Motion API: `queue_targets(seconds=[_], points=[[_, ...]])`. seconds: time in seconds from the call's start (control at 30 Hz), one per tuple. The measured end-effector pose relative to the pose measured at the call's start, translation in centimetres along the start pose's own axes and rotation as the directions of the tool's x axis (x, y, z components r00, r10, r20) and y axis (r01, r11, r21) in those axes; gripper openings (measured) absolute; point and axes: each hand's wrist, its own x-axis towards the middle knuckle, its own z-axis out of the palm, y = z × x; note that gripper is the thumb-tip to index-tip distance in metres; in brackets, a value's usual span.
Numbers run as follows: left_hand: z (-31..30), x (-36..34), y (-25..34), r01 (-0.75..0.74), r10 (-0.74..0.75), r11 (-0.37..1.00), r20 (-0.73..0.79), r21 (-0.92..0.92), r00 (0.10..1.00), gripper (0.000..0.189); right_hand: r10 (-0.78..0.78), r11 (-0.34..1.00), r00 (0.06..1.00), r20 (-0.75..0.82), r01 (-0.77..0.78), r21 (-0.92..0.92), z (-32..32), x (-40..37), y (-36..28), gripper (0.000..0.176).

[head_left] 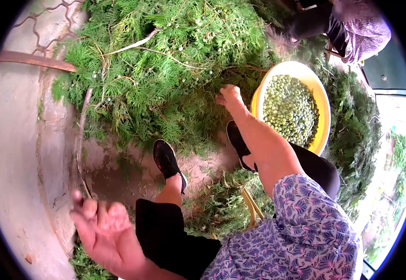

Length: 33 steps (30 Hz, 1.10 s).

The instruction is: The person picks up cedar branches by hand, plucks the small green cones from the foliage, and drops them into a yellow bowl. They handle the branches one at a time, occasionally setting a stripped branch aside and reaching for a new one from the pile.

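A large heap of green conifer branches (165, 51) fills the top and middle of the view. At its lower right edge is my right hand (229, 94), its fingers curled in; whatever they grip is too small to make out. Just right of that hand stands a yellow tub (324, 109), holding many small green cones (289, 109). My left hand (107, 231) is raised at the lower left, palm up, with bent fingers and nothing visible between them.
Bare sticks (82, 126) lie along the heap's left side. A rusty metal bar (37, 60) juts in from the left. Another person (364, 35) sits at the upper right. More branches (228, 205) lie near my feet and right of the tub.
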Motion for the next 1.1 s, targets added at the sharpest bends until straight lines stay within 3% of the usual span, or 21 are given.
queue_targets(seconds=[0.1, 0.13, 0.2, 0.3, 0.33, 0.4, 0.43, 0.47, 0.53, 0.57, 0.6, 0.63, 0.67, 0.73, 0.8, 0.87, 0.9, 1.0, 1.03, 1.07, 1.1], points=[[0.0, -0.2, 0.1, 0.015, -0.017, 0.999, 0.065, 0.04, 0.998, 0.033, -0.208, 0.956, 0.978, 0.01, 0.206, -0.209, -0.2, 2.1, -1.8, 0.033], [0.1, -0.2, 0.0, 0.011, -0.014, 0.999, 0.054, 0.044, 0.998, 0.033, -0.34, 0.826, 0.939, 0.045, 0.321, -0.464, -0.3, 3.8, -2.2, 0.035], [0.4, -0.2, 0.2, 0.005, -0.007, 0.998, 0.039, 0.055, 0.999, 0.033, -0.656, 0.403, 0.744, 0.128, 0.489, -0.774, -0.3, 6.4, -2.6, 0.043], [1.5, -0.2, 0.3, 0.119, -0.118, 0.992, -0.013, 0.045, 0.993, 0.028, -0.619, 0.078, 0.729, 0.291, 0.425, -0.902, 0.0, 6.2, -5.0, 0.041], [1.8, -0.2, 0.1, 0.12, -0.119, 0.992, -0.014, 0.048, 0.993, 0.028, -0.666, -0.041, 0.666, 0.337, 0.418, -0.908, -0.3, 7.5, -4.9, 0.041], [2.0, -0.1, -0.1, 0.096, -0.092, 0.993, -0.06, 0.065, 0.994, 0.026, -0.653, -0.093, 0.704, 0.281, 0.294, -0.951, -0.8, 8.2, -5.0, 0.04], [1.9, 0.0, -0.1, 0.108, -0.105, 0.99, -0.04, 0.09, 0.994, 0.023, -0.463, 0.007, 0.85, 0.25, 0.285, -0.958, -0.6, 8.2, -7.2, 0.038], [2.0, 0.1, -0.1, 0.105, -0.102, 0.99, -0.036, 0.09, 0.994, 0.023, -0.583, 0.332, 0.797, 0.156, 0.409, -0.85, -1.0, 7.3, -7.9, 0.034], [2.3, 0.3, -0.2, 0.096, -0.083, 0.985, -0.09, 0.141, 0.992, 0.021, -0.776, 0.41, 0.614, -0.145, 0.315, -0.856, 0.7, 5.4, -10.0, 0.038], [2.4, 0.4, -0.3, 0.083, -0.072, 0.986, -0.082, 0.147, 0.994, 0.022, -0.818, 0.4, 0.561, -0.13, 0.391, -0.829, 0.2, 6.7, -10.6, 0.042], [2.4, 0.5, -0.4, 0.079, -0.068, 0.986, -0.079, 0.15, 0.995, 0.022, -0.89, 0.254, 0.455, -0.018, 0.464, -0.849, -1.3, 12.2, -10.4, 0.052], [2.3, 0.4, -0.3, 0.074, -0.062, 0.984, -0.078, 0.161, 0.995, 0.023, -0.714, 0.555, 0.696, -0.079, 0.492, -0.671, -0.5, 9.9, -12.1, 0.057], [2.5, 0.5, -0.4, 0.069, -0.056, 0.982, -0.078, 0.174, 0.995, 0.024, -0.47, 0.802, 0.881, -0.05, 0.402, -0.441, 0.3, 7.5, -13.8, 0.063], [2.9, 0.6, -0.8, 0.064, -0.053, 0.985, -0.073, 0.16, 0.996, 0.026, -0.402, 0.863, 0.891, 0.213, 0.446, -0.238, -0.4, 8.1, -13.8, 0.078], [3.3, 0.5, -1.0, 0.069, -0.058, 0.986, -0.076, 0.154, 0.995, 0.027, -0.412, 0.888, 0.897, 0.16, 0.434, -0.152, -0.3, 8.1, -13.2, 0.074], [3.4, 0.5, -1.3, 0.085, -0.076, 0.985, -0.064, 0.15, 0.995, 0.028, -0.267, 0.774, 0.903, 0.338, 0.409, -0.483, -0.6, 7.6, -14.5, 0.06], [3.1, 0.5, -1.3, 0.119, -0.12, 0.986, 0.002, 0.119, 0.993, 0.028, -0.381, 0.632, 0.899, 0.216, 0.424, -0.648, 0.0, 7.3, -13.5, 0.045], [3.6, 0.1, -2.2, 0.148, -0.147, 0.985, -0.019, 0.087, 0.989, 0.029, -0.351, 0.667, 0.926, 0.139, 0.351, -0.657, 0.7, 4.7, -13.0, 0.036], [3.4, 0.5, -2.3, 0.193, -0.204, 0.975, 0.103, 0.112, 0.973, 0.034, -0.39, 0.657, 0.907, 0.16, 0.396, -0.642, 1.0, 3.3, -12.9, 0.031], [3.5, -0.1, -3.2, 0.027, -0.019, 0.984, -0.046, 0.177, 0.999, 0.032, -0.344, 0.717, 0.921, 0.184, 0.384, -0.582, 1.3, 1.8, -12.9, 0.028], [3.5, 0.0, -3.2, 0.056, -0.057, 0.98, 0.0, 0.191, 0.998, 0.031, -0.408, 0.649, 0.882, 0.236, 0.462, -0.605, 1.8, 0.6, -12.5, 0.029]])
